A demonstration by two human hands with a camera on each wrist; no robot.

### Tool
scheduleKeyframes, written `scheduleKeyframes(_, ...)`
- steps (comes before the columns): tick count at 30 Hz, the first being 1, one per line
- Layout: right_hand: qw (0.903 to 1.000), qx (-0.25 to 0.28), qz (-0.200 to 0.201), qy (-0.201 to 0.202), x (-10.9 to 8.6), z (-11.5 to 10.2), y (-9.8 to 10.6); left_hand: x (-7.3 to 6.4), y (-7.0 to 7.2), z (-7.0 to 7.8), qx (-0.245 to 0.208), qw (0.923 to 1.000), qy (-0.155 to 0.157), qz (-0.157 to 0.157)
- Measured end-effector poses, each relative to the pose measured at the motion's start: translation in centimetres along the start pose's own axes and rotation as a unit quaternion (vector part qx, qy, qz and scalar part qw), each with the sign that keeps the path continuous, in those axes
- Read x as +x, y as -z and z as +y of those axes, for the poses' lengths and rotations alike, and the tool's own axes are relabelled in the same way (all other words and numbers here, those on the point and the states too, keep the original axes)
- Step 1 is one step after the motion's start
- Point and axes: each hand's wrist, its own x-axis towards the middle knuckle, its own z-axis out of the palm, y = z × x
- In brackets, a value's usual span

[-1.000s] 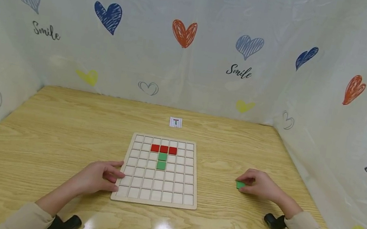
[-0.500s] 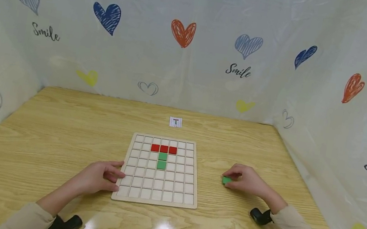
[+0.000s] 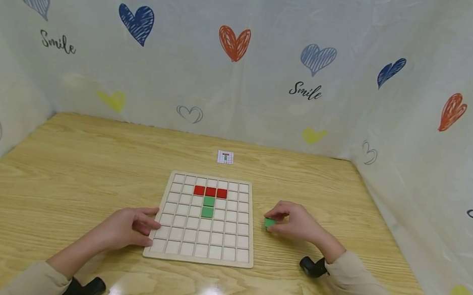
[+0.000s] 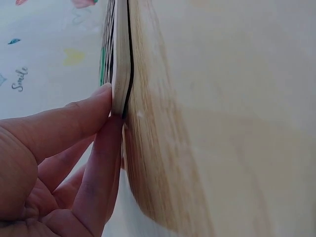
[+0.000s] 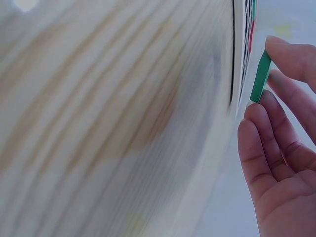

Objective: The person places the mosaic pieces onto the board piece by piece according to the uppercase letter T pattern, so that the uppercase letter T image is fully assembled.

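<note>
A pale wooden grid board (image 3: pixel 202 250) lies flat on the table. Three red tiles (image 3: pixel 210 192) form a row near its far side, and two green tiles (image 3: pixel 208 207) run down from the middle one. My left hand (image 3: pixel 125 228) is at the board's left edge, its loosely spread fingers touching the rim; the left wrist view shows thumb and fingertips against the board edge (image 4: pixel 121 74). Just right of the board, my right hand (image 3: pixel 296 222) pinches another green tile (image 5: pixel 261 76) between thumb and fingertips, raised in the right wrist view.
Beyond the board lies a small card (image 3: pixel 225 157) printed with a red and green T on a grid. A whitish curtain (image 3: pixel 252 104) with hearts and "Smile" lettering encloses the back and sides of the wooden table (image 3: pixel 78 159).
My right hand has moved left across the table toward the board, carrying the green tile. The left hand keeps its place at the board's edge.
</note>
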Motion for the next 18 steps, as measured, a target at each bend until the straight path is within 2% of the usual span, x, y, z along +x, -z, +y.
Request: scheduleKeyframes(18, 0.9988, 0.025, -0.022, 0.037, 3.6, -2.5, -2.2, 0.0, 0.0, 0.2, -0.005, 1.0000, 0.004, 0.002)
